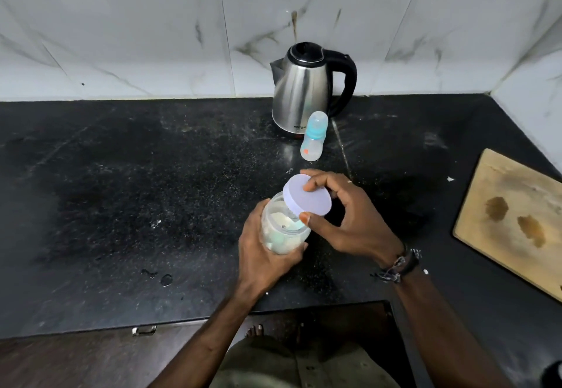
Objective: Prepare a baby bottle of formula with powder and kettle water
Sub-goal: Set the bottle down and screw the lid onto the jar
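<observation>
My left hand [258,254] grips a clear plastic jar [282,229] of pale powder, tilted above the black counter [121,190]. My right hand [352,220] pinches the jar's round lilac lid [307,194] between thumb and fingers, lifted off the jar's mouth and held just to its upper right. A scoop seems to lie in the powder. A small baby bottle [314,136] with a teal collar and clear cap stands upright farther back, directly in front of a steel electric kettle [304,89] with a black handle, its lid closed.
A wooden cutting board [511,220] with dark stains lies at the right edge of the counter. White marble-look tiles [152,38] back the counter. A few water drops [165,279] sit near the front edge. Cabinet fronts and my bare feet show below.
</observation>
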`<state>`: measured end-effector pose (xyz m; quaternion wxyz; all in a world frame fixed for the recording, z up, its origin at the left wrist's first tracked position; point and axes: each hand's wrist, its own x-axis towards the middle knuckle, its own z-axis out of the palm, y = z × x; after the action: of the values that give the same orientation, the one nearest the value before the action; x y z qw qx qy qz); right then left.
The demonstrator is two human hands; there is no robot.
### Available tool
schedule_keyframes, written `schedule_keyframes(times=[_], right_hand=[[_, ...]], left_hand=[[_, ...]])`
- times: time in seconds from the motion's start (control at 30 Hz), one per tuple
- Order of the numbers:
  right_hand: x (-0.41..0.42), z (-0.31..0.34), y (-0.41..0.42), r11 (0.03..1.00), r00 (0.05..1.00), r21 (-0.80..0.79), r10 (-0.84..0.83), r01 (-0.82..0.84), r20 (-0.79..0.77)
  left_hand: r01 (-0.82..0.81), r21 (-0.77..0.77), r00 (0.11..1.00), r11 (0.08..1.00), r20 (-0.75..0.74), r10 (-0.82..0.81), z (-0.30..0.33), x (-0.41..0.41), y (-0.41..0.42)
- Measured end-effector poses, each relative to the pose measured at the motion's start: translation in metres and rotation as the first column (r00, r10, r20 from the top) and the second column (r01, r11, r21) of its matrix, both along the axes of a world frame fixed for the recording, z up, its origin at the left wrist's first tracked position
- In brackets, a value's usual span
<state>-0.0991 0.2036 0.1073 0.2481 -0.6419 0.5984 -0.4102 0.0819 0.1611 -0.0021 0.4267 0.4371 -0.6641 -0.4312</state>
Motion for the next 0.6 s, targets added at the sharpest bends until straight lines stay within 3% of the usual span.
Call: schedule_keyframes(times=[0.1, 0.33, 0.6], right_hand=[[-0.001, 0.012, 0.002, 0.989, 0.979, 0.069, 0.138, -0.128, -0.154], [-0.008, 0.044, 0.006, 0.906, 0.855, 0.308, 0.39, -0.29, -0.342], [0.002, 0.058, 0.002, 0.878, 0.761, 0.387, 0.45, -0.281, -0.467]], left_hand=[[0.027, -0.027, 1.0, 0.999, -0.002, -0.027, 0.008, -0.005, 0.001], [0.108, -0.053, 0.993, 0.993, 0.046, -0.106, 0.012, -0.005, 0.0], [0.141, -0.078, 0.99, 0.987, 0.039, -0.138, 0.019, -0.002, -0.002]])
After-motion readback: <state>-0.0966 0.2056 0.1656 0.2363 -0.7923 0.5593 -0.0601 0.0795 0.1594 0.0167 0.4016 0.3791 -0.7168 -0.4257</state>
